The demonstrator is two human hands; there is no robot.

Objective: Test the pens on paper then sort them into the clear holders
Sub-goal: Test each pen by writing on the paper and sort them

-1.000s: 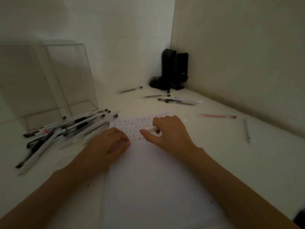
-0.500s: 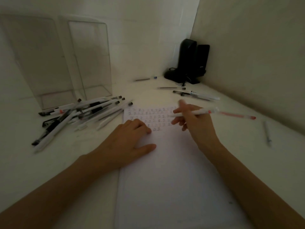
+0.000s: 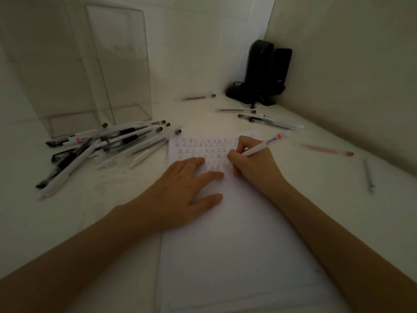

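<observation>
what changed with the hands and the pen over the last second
The right hand turned the white pen from lying low across the paper into a writing grip, angled down toward the rows of marks. The left hand opened from curled beside the pen to flat on the sheet. The pile of pens, clear holders and red pen stayed put.

Left hand [image 3: 189, 193] lies flat, fingers straight; right hand [image 3: 250, 168] curled in a grip.
</observation>
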